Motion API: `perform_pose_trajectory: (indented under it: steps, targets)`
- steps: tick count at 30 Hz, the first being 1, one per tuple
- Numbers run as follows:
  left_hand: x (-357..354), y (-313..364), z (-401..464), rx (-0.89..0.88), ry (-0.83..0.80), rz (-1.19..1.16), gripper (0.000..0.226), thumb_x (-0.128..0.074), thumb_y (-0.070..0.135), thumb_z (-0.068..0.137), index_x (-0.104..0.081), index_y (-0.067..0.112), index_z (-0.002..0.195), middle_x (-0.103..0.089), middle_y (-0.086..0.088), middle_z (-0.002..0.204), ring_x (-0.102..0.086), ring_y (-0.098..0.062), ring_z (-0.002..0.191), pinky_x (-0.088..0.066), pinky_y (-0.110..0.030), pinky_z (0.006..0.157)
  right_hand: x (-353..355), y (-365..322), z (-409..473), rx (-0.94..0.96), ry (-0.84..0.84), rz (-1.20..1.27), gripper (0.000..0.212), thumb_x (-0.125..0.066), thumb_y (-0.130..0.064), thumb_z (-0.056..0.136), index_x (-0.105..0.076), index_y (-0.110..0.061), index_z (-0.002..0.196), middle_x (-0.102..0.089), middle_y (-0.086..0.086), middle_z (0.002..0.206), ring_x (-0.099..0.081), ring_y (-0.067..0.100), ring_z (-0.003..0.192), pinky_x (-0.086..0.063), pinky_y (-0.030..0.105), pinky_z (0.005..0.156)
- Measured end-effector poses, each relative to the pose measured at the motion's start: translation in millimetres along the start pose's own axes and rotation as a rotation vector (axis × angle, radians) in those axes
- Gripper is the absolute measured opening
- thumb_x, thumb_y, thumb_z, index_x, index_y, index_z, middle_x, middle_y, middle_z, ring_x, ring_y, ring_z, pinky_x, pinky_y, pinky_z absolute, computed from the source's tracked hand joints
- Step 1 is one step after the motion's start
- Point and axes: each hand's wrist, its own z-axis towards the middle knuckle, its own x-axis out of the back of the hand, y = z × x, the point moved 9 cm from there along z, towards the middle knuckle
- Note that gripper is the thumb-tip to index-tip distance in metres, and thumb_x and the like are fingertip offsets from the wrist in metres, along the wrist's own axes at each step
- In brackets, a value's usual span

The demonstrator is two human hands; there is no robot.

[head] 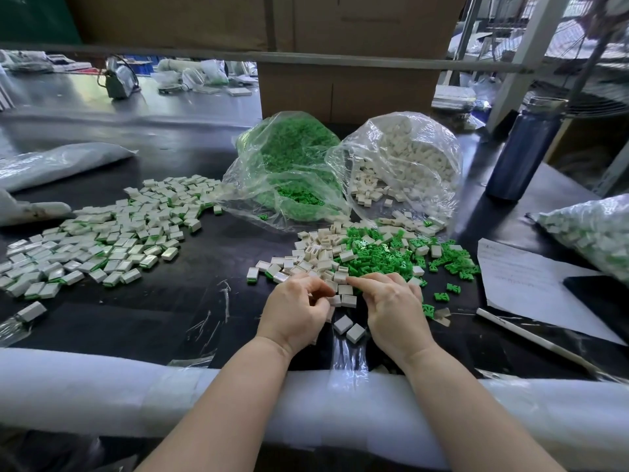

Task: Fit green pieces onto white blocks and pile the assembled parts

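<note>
While both hands sit close together, the left hand (295, 306) and right hand (391, 306) curl their fingers on small white blocks (320, 257), with green pieces (391, 257) just past the right hand.

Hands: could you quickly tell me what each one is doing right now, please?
Left hand: fingers curled at the white blocks; a grip cannot be told.
Right hand: same, cannot be told.
</note>
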Motion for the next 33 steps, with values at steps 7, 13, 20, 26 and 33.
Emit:
perform_pose_trajectory:
  steps: [7,13,20,26,33]
  targets:
    - [-3,3,-2,-0.017,-0.038,-0.023,0.014,-0.065,0.009,0.076,-0.073,0.017,0.085,-0.054,0.02,0.077,-0.053,-0.003,0.074,-0.036,0.001,0.067,23,11,-2,-0.067,0.203,0.277,0.01,-0.071,-0.015,0.081,-0.074,-0.015,0.091,-0.07,-0.004,0.087,-0.055,0.014,0.086,-0.03,0.016,0.075]
    - [-7,12,-3,-0.112,-0.092,-0.055,0.016,-0.067,0.007,0.08,-0.073,0.015,0.091,-0.057,0.01,0.086,-0.052,-0.001,0.073,-0.038,-0.001,0.07,22,18,-2,-0.119,0.211,0.404,0.013,-0.073,-0.011,0.078,-0.064,-0.021,0.077,-0.063,-0.008,0.072,-0.059,0.016,0.075,-0.047,0.029,0.07]
    - [-11,14,-3,-0.14,-0.118,-0.162,0.016,-0.069,0.006,0.08,-0.073,0.009,0.095,-0.055,0.01,0.088,-0.056,-0.002,0.076,-0.042,-0.005,0.077,21,21,-1,-0.135,0.217,0.477,0.013,-0.071,-0.006,0.079,-0.072,-0.016,0.087,-0.058,-0.02,0.068,-0.054,-0.001,0.067,-0.038,0.003,0.064]
    - [-13,12,-2,-0.128,-0.136,-0.162,0.008,-0.069,0.003,0.079,-0.067,0.01,0.083,-0.052,0.006,0.091,-0.059,-0.012,0.078,-0.049,-0.015,0.079,22,20,-2,-0.135,0.228,0.505,0.023,-0.072,-0.008,0.078,-0.062,-0.027,0.073,-0.058,-0.019,0.063,-0.056,-0.003,0.064,-0.04,0.004,0.061]
    - [-8,7,0,-0.094,-0.087,-0.264,0.017,-0.066,0.004,0.082,-0.067,0.018,0.092,-0.057,0.007,0.085,-0.058,-0.007,0.078,-0.045,-0.01,0.076,20,15,-1,-0.099,0.193,0.574,0.019,-0.071,-0.005,0.079,-0.063,-0.022,0.075,-0.061,-0.015,0.068,-0.057,-0.004,0.071,-0.041,0.004,0.063]
